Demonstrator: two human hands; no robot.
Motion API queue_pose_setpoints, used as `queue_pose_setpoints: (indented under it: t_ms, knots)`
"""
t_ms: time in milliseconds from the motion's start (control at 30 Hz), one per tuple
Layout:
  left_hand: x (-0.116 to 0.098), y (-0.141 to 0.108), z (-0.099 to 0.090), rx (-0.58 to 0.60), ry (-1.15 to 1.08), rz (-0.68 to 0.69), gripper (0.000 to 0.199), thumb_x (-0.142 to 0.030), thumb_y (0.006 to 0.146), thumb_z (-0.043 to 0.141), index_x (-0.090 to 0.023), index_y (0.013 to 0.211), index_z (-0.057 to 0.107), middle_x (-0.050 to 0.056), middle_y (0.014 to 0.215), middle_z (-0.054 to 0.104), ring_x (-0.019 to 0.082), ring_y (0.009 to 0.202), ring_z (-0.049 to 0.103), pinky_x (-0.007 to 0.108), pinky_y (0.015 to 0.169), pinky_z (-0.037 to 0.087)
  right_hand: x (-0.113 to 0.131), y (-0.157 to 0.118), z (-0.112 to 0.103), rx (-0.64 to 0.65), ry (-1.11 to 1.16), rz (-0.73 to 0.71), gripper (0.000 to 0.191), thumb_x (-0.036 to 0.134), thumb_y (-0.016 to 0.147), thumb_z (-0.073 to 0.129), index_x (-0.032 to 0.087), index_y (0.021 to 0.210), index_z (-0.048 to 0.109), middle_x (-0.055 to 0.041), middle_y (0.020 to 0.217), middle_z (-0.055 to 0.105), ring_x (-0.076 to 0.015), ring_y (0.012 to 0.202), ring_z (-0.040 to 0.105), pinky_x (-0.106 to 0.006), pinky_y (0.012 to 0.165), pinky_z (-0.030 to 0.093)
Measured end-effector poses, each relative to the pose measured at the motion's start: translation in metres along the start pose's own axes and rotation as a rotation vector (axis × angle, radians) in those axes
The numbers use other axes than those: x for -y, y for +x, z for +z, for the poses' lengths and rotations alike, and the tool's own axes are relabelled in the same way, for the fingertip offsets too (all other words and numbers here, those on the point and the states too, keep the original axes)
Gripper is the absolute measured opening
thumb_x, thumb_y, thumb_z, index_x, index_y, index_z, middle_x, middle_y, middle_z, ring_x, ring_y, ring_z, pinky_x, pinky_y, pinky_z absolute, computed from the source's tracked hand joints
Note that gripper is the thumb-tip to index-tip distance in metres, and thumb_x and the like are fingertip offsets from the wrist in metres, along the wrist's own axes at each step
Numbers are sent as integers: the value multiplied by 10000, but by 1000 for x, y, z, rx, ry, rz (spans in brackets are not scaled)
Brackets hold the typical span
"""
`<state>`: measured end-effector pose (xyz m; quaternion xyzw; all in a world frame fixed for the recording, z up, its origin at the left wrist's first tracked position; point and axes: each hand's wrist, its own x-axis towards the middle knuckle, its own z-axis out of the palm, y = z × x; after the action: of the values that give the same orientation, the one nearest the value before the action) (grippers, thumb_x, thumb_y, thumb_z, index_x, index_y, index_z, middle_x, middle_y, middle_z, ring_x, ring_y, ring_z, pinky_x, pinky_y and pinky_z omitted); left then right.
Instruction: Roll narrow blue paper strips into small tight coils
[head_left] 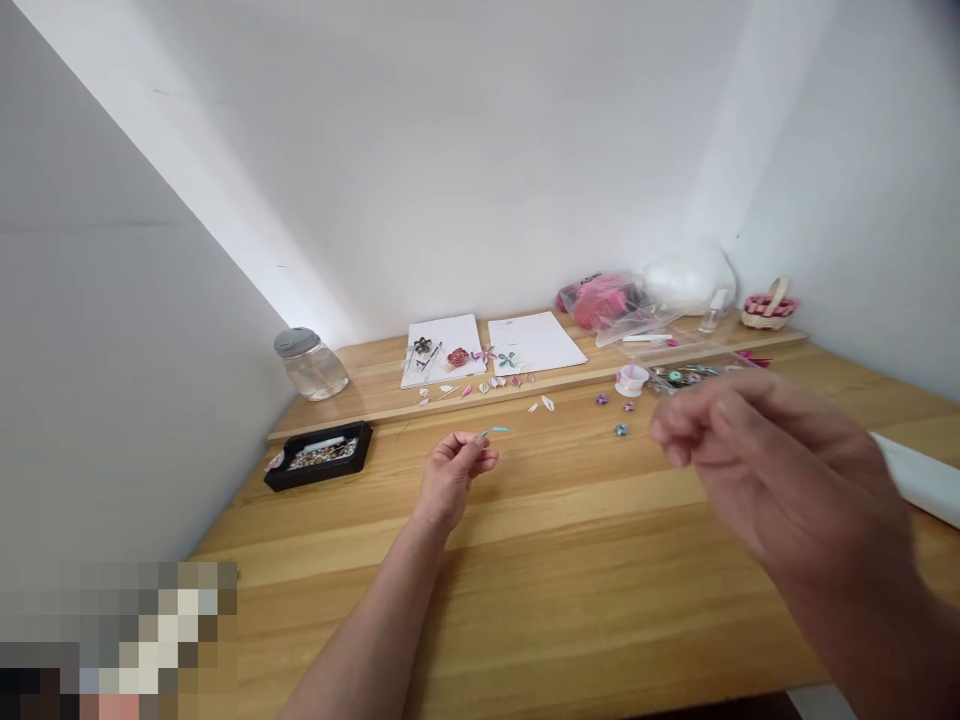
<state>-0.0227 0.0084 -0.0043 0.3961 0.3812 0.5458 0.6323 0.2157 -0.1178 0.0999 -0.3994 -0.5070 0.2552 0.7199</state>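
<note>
**Blue strip (pixel 501 429) pinched in the left hand (pixel 459 462)**

The left hand is over the middle of the table (pixel 525 580), thumb and forefinger pressed on one end of the strip, whose thin free end points to the right. The right hand (pixel 795 460) is raised close to the camera and blurred. Its fingers are curled, with the thumb near the forefinger; whether anything is between them, I cannot tell.

Beyond the strip, two white pieces (pixel 547 403) lie on the table. Nearer the right hand are three small beads: a blue one (pixel 621 430), a pinkish one (pixel 628 407) and a purple one (pixel 602 399). A white spool (pixel 631 379) stands behind them, just beside a clear box of coloured bits.

A row of petals (pixel 467 390) runs along the raised ledge (pixel 360 412). Behind it are two stacks of paper (pixel 536 335); a dark flower (pixel 422 345) and a red flower (pixel 457 357) lie on the left stack, a green flower (pixel 507 359) on the right one.

At the left, a lidded jar (pixel 307 375) stands behind a black tray (pixel 322 475) of beads. At the far right, a small bottle (pixel 712 314) stands near a pink-and-white basket (pixel 769 310).
</note>
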Motion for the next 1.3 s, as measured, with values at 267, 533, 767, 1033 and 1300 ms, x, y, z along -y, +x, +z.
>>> queue_pose_setpoints:
  t_ms: [267,533,767,1033,1300]
  knots:
    - [1,0,-2,12,-4,-3,314,-323,619,841,-142,769,633,2,747,667,112,681,675,221,678,553,-107,64,-55,10,-725,126,258,181,862,480,200,1041,665,-71,959,707,-205,846,651,-351,771,497]
    - [2,0,-2,20,8,-7,275,-307,661,817,-144,776,628,0,756,656,113,693,676,209,668,552,-158,75,-69,420,-1296,77,355,54,831,455,138,1087,686,-136,1136,694,-259,1067,616,-355,929,439]
    - [-1,-1,0,35,27,-10,299,-338,651,820,-141,775,632,11,774,660,116,696,670,220,672,552,-168,89,-54,460,-1306,72,327,90,847,473,159,1051,720,-125,1092,723,-256,1024,641,-352,899,447]
    - [-1,-4,3,62,82,-25,293,-358,703,786,-139,802,619,26,776,667,129,710,685,222,681,557,-119,61,19,333,-641,251,251,383,858,546,197,855,714,-56,834,720,-213,786,658,-308,646,498]
    - [1,-8,7,85,87,-9,321,-385,710,774,-134,828,613,101,1108,665,163,743,705,291,723,578,-91,13,93,294,231,668,476,150,686,689,249,1131,552,-98,1296,525,-224,1145,592,-313,789,555]
